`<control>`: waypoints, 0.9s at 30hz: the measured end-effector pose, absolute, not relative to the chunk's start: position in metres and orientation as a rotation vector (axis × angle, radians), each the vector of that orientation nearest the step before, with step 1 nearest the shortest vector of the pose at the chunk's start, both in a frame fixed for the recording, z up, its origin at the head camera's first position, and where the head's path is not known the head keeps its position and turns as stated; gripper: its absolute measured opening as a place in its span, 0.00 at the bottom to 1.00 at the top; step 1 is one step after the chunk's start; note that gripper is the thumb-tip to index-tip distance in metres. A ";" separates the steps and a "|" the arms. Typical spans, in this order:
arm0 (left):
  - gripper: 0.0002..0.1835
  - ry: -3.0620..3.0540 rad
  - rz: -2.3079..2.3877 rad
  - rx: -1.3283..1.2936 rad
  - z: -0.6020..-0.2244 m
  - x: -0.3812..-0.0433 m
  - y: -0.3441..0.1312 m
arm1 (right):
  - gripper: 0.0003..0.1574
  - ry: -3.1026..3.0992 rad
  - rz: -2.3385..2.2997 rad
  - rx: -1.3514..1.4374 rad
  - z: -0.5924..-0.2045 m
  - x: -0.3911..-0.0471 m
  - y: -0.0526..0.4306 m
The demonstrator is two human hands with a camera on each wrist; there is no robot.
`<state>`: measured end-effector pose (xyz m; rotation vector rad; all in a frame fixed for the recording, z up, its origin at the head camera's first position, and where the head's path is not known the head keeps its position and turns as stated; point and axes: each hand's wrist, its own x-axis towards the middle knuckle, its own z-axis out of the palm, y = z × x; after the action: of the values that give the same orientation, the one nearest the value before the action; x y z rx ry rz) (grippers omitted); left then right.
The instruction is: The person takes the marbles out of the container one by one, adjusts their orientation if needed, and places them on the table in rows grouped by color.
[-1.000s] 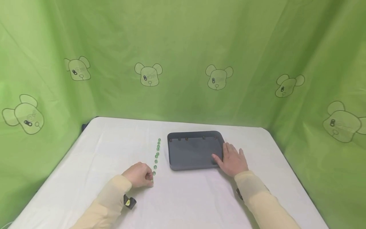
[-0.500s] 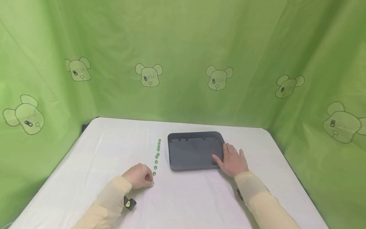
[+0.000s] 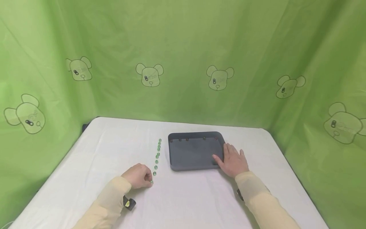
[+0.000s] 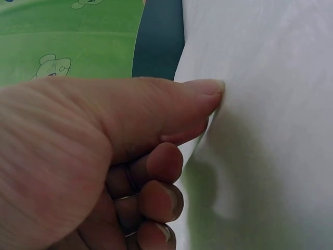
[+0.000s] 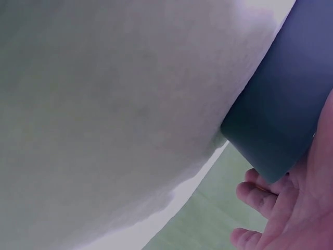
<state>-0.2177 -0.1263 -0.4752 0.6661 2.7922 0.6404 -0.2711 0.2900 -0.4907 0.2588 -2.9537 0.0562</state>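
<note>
In the head view my left hand [image 3: 137, 176] pinches a small green glass bead [image 3: 152, 182] between thumb and index finger, low over the white cloth. The left wrist view shows the thumb [image 4: 182, 99] pressed toward the index finger, other fingers curled; the bead is hidden there. Just beyond, several green beads [image 3: 155, 167] form a row leading away toward the back. My right hand [image 3: 233, 161] rests on the right side of a dark grey tray [image 3: 197, 167], fingers straight along the outside, thumb over the rim. The right wrist view shows the tray wall [image 5: 276, 104] against the hand.
Several small dark brown beads [image 3: 187, 139] lie along the tray's far wall. A white cloth [image 3: 183, 200] covers the table. Green curtains [image 3: 183, 38] printed with bear heads enclose the back and both sides.
The green bead at my left fingertips shows more clearly now, and that hand has barely shifted. My right hand and the tray stay where they were.
</note>
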 end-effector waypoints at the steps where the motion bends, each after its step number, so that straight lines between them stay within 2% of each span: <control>1: 0.06 2.794 0.641 0.670 -0.475 -0.218 -0.126 | 0.61 -2.952 0.056 0.259 -0.490 -0.271 0.290; 20: 0.09 2.822 0.687 0.616 -0.470 -0.215 -0.127 | 0.59 -2.956 0.050 0.264 -0.488 -0.270 0.289; 27: 0.22 2.936 0.707 0.591 -0.462 -0.217 -0.123 | 0.60 -2.957 0.050 0.261 -0.488 -0.271 0.291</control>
<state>-0.2165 -0.1228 -0.4619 0.5911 2.9360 0.7066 -0.2706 0.2906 -0.4881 0.2614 -2.9568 0.0500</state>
